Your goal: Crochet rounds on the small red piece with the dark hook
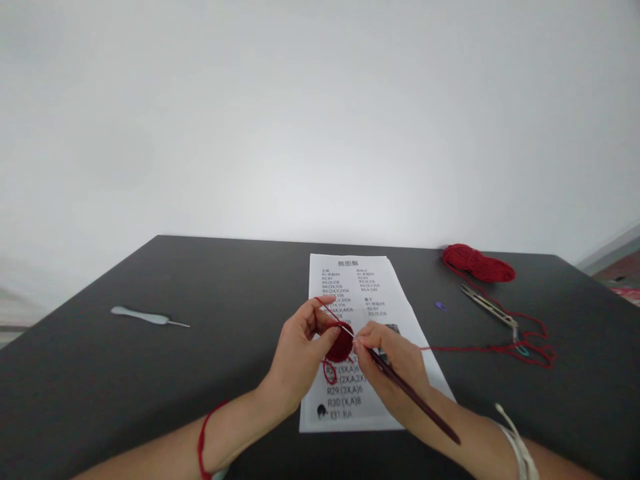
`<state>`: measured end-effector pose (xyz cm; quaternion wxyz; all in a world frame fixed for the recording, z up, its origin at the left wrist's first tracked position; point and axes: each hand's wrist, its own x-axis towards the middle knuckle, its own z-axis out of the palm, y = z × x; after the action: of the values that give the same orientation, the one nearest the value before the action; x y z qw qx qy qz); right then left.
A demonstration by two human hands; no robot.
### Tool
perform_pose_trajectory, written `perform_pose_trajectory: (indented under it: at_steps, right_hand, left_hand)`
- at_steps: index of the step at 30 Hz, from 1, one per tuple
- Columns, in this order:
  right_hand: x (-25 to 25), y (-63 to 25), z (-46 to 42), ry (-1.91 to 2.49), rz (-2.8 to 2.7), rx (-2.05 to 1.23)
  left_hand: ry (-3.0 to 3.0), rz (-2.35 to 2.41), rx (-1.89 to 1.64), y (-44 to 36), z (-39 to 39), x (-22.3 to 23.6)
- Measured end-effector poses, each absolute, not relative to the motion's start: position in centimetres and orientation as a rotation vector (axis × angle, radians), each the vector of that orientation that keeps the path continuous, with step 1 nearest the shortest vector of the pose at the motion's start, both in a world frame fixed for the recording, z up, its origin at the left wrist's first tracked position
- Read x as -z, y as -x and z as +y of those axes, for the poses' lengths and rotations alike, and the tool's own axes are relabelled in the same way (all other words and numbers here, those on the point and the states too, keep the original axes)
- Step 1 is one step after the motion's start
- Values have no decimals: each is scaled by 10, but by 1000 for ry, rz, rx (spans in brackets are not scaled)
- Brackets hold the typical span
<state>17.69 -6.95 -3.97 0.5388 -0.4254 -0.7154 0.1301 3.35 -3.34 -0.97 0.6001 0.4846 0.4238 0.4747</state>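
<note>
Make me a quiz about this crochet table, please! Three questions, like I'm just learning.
1. True or false: the left hand is holding the red crochet piece.
2. What is the right hand holding?
A) scissors
B) a crochet hook
C) a ball of yarn
3. Fill in the blank: the yarn ball is the color ____.

Key: 1 true; 2 B; 3 red.
</note>
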Motion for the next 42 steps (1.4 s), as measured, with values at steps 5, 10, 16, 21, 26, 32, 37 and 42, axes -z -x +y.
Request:
perform_pose_trajectory:
  at_steps: [5,10,16,21,26,32,37,42]
  right_hand:
    - [47,-172,-70,1002,-1752,-274]
    - [45,-169,-69,1120,-1538,-576]
    - [49,-169,-69,1103,-1623,-509]
    - [49,-180,-58,933,-1930,-245]
    - [35,-198,-47,729,-2240,-26]
    - [31,-184,-57,829,-2197,338]
    - [42,-175,-65,901,-2048,29]
    - [44,-179,-68,988,-1758,-367]
  left_hand:
    - [-1174,1019,-1127,-36,-34,13]
    - [-1279,1055,-1174,-33,-33,17]
    - [-1316,1085,-1150,-33,-33,18]
    - [-1377,1026,-1087,-33,-36,16]
    - [-979,833,-953,-32,-30,14]
    - [-758,769,-896,-31,-29,12]
    - [-1013,885,-1024,-31,-31,9]
    - [-1355,976,-1106,-27,-27,10]
